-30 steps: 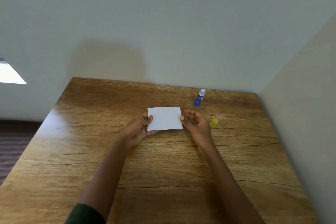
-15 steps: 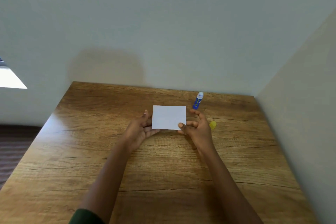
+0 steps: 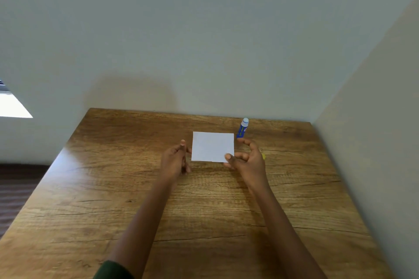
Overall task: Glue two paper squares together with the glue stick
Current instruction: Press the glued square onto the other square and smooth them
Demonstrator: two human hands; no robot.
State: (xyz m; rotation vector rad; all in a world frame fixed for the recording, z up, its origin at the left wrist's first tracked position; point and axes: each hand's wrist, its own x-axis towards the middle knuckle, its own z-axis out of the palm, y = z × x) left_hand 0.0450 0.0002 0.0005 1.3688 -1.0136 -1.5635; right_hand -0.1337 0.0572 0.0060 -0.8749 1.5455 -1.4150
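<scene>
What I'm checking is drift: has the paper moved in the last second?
Yes. The paper has shifted right, its edge now closer to the glue stick.

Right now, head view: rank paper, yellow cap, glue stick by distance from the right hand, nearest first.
1. White paper: pinched at its near right corner by the right hand.
2. Yellow cap: on the table just right of that hand, mostly hidden behind it.
3. Glue stick: lying beyond the fingertips, toward the back wall.
</scene>
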